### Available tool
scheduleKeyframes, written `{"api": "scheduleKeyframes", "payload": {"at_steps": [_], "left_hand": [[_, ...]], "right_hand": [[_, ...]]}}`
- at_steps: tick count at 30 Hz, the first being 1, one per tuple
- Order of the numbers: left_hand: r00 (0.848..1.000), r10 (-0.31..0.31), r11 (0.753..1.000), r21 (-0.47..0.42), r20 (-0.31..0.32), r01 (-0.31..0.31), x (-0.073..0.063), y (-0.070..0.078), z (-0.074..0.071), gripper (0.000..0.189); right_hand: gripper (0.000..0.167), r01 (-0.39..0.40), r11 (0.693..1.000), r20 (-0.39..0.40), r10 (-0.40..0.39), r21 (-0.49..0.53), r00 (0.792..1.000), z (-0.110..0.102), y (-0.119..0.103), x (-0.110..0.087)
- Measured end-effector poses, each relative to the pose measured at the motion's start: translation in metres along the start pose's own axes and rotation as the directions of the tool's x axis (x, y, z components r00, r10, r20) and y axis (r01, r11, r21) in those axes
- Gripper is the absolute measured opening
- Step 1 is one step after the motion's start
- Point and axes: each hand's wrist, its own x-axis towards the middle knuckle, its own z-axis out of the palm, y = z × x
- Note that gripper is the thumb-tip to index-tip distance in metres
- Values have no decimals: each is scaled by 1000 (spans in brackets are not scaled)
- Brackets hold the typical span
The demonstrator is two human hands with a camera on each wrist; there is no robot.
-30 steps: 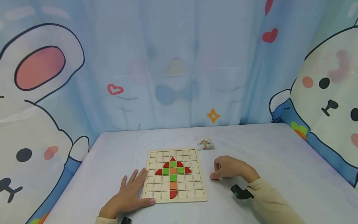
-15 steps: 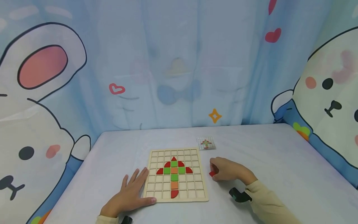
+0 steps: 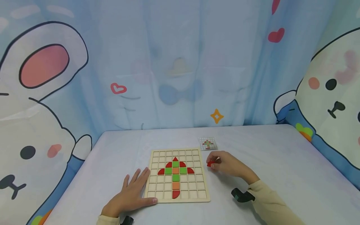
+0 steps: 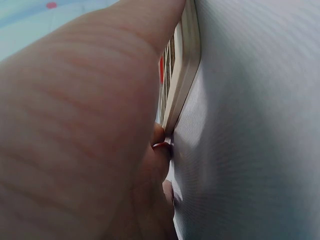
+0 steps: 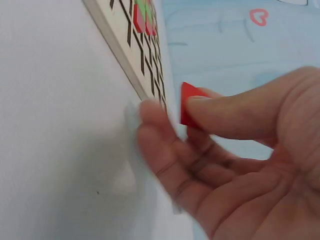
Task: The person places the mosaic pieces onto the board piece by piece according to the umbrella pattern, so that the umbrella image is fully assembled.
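Observation:
A wooden grid board [image 3: 193, 184] lies on the table, with red, green and orange tiles set in its cells as a tree-like or arrow-like figure. My left hand [image 3: 127, 196] rests at the board's left edge with fingers spread, the thumb over the lower left corner. In the left wrist view the thumb and palm hide most of the board [image 4: 186, 60]. Just off the board's right edge, my right hand [image 3: 229, 164] pinches a red tile [image 5: 187, 102] between thumb and forefinger, raised above the table. The other fingers of that hand are loosely bent below it.
A small pattern card [image 3: 207, 143] lies beyond the board's far right corner, showing a similar coloured figure on a grid. A white cloth covers the table [image 3: 261, 156]. Behind it hangs a printed blue curtain [image 3: 180, 78].
My right hand has lifted the red tile from the table and moved away from me and slightly left, toward the board's right edge and the card. My left hand stays in place.

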Motion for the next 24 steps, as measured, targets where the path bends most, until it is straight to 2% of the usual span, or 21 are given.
{"api": "scheduleKeyframes", "payload": {"at_steps": [6, 11, 14, 18, 24], "left_hand": [[1000, -23, 1000, 20, 11, 23, -1, 2, -1, 121], [1000, -18, 1000, 26, 10, 18, -1, 3, -2, 120], [1000, -20, 1000, 24, 11, 20, -1, 2, -2, 120], [1000, -23, 999, 25, 13, 23, -3, 3, -1, 120], [1000, -11, 1000, 20, 9, 11, -1, 2, -2, 120]], "right_hand": [[22, -31, 983, -38, 39, 179, 999, -2, -2, 2], [24, -12, 958, -51, 28, 285, 998, 2, -8, 4], [20, 16, 952, -42, -3, 306, 999, 7, -10, 6], [18, 69, 960, -19, -67, 272, 998, 16, -15, 10], [18, 113, 958, 35, -126, 263, 991, 33, -34, 17]]}}
